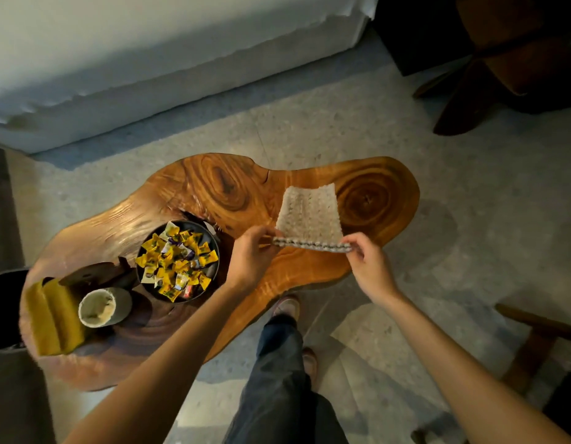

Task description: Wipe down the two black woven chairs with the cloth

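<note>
A pale, knobbly cloth (pixel 309 213) lies on the right half of a live-edge wooden table (pixel 232 190). My left hand (pixel 252 257) pinches its near left corner and my right hand (pixel 367 264) pinches its near right corner, so the near edge is stretched between them just above the wood. The far part of the cloth rests flat on the table. Part of a wooden chair frame (pixel 540 334) shows at the lower right edge; a dark chair (pixel 508 68) stands in shadow at the top right.
A dark bowl of yellow wrapped sweets (pixel 178 261) sits left of my hands. Further left stand a pale cup (pixel 101 307), a yellow holder (pixel 53 318) and a dark carved piece (pixel 95 274). A white sofa (pixel 149 59) runs behind the table. My legs (pixel 277 379) stand by the near edge.
</note>
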Available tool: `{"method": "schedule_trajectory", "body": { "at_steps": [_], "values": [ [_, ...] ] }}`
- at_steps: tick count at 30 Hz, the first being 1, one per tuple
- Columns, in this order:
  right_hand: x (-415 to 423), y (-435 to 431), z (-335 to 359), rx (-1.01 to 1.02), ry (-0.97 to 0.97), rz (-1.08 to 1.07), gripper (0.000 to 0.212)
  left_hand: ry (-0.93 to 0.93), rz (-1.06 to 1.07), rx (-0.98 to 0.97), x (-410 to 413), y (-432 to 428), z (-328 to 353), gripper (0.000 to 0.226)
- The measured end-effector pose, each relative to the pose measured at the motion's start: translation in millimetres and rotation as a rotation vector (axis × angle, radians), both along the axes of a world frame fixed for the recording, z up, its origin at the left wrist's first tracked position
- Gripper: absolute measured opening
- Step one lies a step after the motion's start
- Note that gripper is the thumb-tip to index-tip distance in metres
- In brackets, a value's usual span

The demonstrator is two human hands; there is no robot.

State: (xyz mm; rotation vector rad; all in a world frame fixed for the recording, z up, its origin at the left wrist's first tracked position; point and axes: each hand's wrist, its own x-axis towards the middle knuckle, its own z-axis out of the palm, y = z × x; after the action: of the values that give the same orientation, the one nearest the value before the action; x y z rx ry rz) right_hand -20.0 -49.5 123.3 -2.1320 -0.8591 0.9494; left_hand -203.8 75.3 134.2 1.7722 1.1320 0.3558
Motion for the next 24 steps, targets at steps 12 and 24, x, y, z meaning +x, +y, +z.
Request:
{"method": "schedule_trajectory", "body": {
  "at_steps": [12,24],
  "values": [
    [2,-21,-122,-0.218,0.048,0.022,0.012,0.243,-0.162,-0.100,4,-19,-137,0.015],
    [28,44,-180,-0.248,0.028,-0.277,0.023,0.150,0.152,-0.284,61,32,-197,0.036]
  ]
}}
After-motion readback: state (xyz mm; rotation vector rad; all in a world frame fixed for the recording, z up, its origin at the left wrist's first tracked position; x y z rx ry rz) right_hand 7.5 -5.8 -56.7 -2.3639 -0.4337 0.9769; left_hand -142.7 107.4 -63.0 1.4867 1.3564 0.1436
